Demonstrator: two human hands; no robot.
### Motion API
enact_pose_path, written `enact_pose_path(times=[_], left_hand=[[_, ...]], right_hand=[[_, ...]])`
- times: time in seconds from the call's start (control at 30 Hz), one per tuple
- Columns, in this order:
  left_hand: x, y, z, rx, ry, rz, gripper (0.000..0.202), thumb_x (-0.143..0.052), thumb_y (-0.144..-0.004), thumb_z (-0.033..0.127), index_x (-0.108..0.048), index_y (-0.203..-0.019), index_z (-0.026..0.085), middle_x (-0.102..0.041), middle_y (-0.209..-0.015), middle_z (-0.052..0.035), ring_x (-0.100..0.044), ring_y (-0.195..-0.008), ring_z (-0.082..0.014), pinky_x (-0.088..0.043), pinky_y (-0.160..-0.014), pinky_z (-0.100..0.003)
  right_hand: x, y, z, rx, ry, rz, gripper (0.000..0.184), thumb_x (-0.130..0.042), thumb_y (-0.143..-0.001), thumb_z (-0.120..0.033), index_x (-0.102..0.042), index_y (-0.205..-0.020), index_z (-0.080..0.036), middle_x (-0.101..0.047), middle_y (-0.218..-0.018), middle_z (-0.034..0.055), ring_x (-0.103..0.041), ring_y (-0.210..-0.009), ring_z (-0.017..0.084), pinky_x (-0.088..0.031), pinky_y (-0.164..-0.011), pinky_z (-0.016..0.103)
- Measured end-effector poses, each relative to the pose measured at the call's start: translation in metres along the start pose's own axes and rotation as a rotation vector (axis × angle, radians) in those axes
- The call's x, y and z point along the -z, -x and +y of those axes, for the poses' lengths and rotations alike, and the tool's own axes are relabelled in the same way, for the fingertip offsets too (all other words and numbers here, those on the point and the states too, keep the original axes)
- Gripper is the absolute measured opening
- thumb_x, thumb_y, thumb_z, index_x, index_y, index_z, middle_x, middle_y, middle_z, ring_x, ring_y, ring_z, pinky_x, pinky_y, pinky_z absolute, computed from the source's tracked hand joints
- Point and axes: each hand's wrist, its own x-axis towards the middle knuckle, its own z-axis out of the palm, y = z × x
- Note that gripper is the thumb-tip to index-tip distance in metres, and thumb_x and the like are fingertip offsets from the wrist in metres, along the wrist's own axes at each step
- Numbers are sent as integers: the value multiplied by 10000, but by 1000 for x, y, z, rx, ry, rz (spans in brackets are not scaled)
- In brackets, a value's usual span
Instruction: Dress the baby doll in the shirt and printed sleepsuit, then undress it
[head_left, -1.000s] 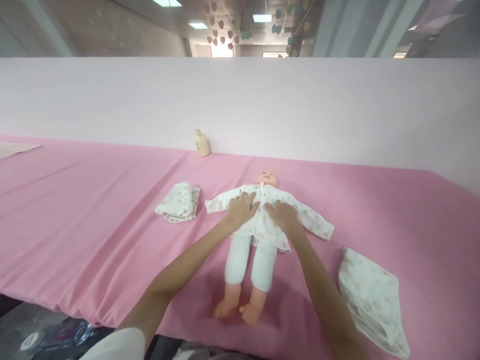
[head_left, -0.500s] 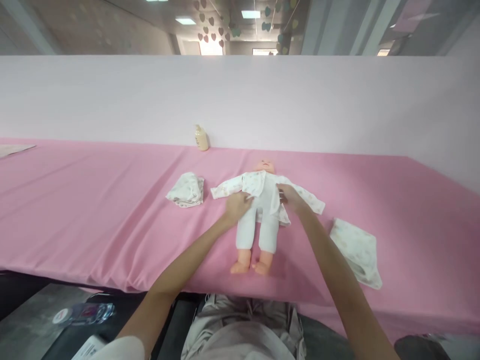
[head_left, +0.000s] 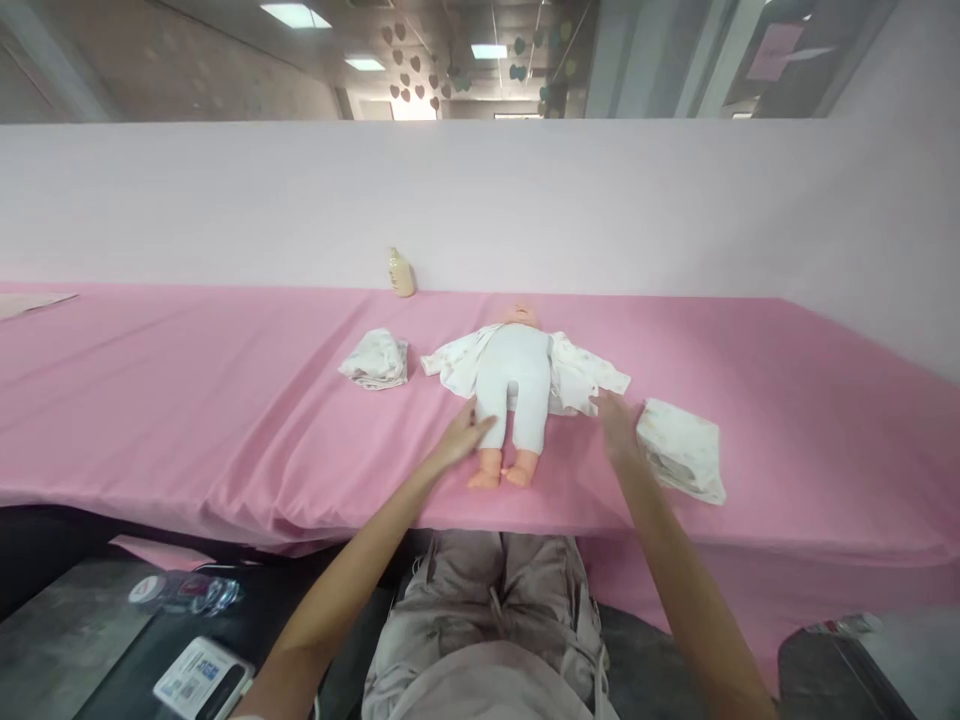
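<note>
A baby doll in a white bodysuit with legs lies on its back, feet towards me. Its white patterned jacket is spread open, with flaps out to both sides and sleeves stretched sideways. My left hand is beside the doll's leg on the left, fingers apart, thumb by the shin. At the lower right edge of the jacket is my right hand, its fingertips by the cloth and fingers looking loosely apart; whether they touch it is hard to make out.
Folded white cloths lie on either side: one left, one right. A cream pump bottle stands by the white wall on the pink sheet. Below the table edge are a plastic bottle and a white device.
The jacket's front flaps have been opened out from the doll's chest to the sides. My left hand has come down beside the leg; my right has moved outward. The view has shifted slightly.
</note>
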Motion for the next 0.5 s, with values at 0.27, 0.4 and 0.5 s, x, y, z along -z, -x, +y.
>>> enact_pose_path(times=[0.27, 0.4, 0.5], left_hand=[[-25, 76, 1, -257, -373, -97, 660, -521, -831, 409, -277, -1369, 113, -391, -1381, -168, -390, -1259, -288, -325, -1046, -442], [-50, 137, -10, -386, -405, 158, 592, -473, -875, 351, -254, -1385, 143, -309, -1433, -163, -279, -1335, -271, -253, -1094, -467], [-82, 189, -17, -543, -304, 128, 431, -449, -891, 279, -385, -1311, 208, -459, -1324, -119, -398, -1258, -241, -341, -1048, -445]], right_hand=[[39, 40, 19, 272, 751, 255, 539, -392, -781, -296, -408, -1256, -43, -346, -1379, 237, -250, -1317, 326, -181, -1032, 579], [78, 49, 52, 249, 1088, 277, 424, -340, -840, -317, -526, -1099, -38, -523, -1170, 244, -412, -1170, 353, -262, -936, 594], [89, 54, 67, 257, 1210, 215, 482, -339, -875, -428, -531, -1116, -58, -584, -1068, 193, -495, -1042, 327, -296, -915, 539]])
